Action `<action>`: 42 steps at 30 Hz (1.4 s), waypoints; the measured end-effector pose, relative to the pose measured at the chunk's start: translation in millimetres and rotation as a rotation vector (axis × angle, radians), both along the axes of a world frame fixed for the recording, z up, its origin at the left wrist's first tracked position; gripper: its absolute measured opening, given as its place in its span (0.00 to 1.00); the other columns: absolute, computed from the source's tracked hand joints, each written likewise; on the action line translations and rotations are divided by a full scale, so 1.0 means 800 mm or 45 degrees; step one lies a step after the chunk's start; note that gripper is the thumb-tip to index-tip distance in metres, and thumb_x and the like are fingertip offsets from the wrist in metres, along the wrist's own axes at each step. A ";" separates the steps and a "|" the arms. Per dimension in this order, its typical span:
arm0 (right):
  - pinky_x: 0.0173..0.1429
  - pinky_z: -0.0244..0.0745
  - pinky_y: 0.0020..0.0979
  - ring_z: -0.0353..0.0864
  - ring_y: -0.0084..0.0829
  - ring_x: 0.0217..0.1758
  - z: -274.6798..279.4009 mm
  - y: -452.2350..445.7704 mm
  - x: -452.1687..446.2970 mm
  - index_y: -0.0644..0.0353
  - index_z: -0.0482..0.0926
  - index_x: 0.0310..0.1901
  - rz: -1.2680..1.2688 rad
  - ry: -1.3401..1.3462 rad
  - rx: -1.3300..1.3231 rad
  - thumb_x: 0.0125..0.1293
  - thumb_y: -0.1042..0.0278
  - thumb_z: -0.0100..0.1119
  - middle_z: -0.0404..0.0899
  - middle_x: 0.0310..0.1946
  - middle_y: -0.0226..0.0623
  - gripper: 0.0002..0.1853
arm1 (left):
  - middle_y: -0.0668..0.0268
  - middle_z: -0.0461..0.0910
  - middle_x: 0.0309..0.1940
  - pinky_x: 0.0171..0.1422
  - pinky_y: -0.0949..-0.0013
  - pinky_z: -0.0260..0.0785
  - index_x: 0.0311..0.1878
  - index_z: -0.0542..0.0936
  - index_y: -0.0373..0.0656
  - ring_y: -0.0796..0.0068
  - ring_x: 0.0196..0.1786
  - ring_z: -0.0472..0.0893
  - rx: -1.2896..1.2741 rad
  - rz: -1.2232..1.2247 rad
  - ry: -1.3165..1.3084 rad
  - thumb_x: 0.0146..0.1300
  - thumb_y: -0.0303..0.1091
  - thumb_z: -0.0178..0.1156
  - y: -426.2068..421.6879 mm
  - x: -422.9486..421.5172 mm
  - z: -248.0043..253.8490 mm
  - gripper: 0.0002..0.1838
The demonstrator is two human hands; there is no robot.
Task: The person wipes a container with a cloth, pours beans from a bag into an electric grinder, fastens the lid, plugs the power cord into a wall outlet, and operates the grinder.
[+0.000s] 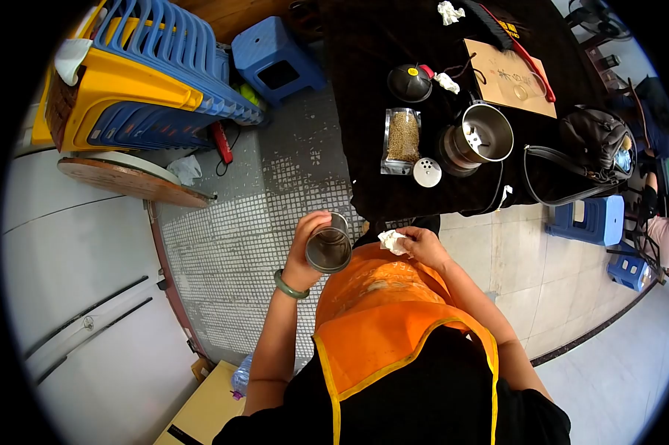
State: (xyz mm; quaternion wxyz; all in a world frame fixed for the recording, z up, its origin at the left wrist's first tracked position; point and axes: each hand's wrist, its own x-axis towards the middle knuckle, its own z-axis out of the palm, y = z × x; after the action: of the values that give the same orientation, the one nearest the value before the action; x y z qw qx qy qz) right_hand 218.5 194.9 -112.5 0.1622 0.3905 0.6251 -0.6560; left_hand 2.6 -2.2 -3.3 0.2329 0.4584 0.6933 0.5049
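My left hand (302,248) is wrapped round a metal cup (328,251), its open mouth turned up toward me. A crumpled white tissue (392,242) is pinched in the fingers of my right hand (425,248), beside the cup and apart from it. Both hands are in front of my orange apron (393,285), short of the dark-covered table (371,194). Near that edge stands a grinder (490,122) with its steel bowl uncovered and blades showing. Next to it are a white cap with holes (427,173) and a clear bag of grains (402,137).
Farther back lie a black lid (408,83), a brown board (497,81) and a red-handled brush (525,58). A black handbag (594,137) sits at the table's right. Stacked stools (156,81) and a blue stool (275,55) stand left. People sit at far right.
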 end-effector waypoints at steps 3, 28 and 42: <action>0.51 0.79 0.31 0.86 0.34 0.42 -0.001 0.001 0.000 0.63 0.79 0.58 0.037 0.026 0.067 0.68 0.64 0.62 0.86 0.40 0.45 0.20 | 0.57 0.68 0.64 0.69 0.63 0.69 0.66 0.69 0.42 0.60 0.67 0.71 0.016 0.000 0.005 0.47 0.24 0.78 0.000 0.000 -0.001 0.41; 0.40 0.78 0.31 0.83 0.29 0.32 0.004 -0.002 -0.017 0.64 0.81 0.47 0.024 0.010 -0.012 0.65 0.60 0.65 0.84 0.33 0.41 0.17 | 0.60 0.70 0.62 0.70 0.57 0.69 0.64 0.73 0.46 0.56 0.66 0.73 -0.194 0.155 0.145 0.45 0.24 0.77 -0.004 -0.004 0.022 0.39; 0.46 0.78 0.36 0.85 0.40 0.38 -0.010 0.001 -0.020 0.67 0.81 0.45 0.188 -0.035 -0.019 0.60 0.55 0.64 0.85 0.36 0.50 0.21 | 0.61 0.68 0.62 0.67 0.57 0.72 0.66 0.72 0.47 0.56 0.65 0.72 -0.450 0.159 0.333 0.41 0.23 0.77 -0.013 -0.016 0.032 0.44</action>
State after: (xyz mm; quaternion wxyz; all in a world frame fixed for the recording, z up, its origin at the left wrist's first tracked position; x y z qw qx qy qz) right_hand 202.6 195.8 -120.2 0.2217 0.3510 0.6449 -0.6417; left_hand -9.9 -12.3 22.1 0.1860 0.4282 0.8223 0.3255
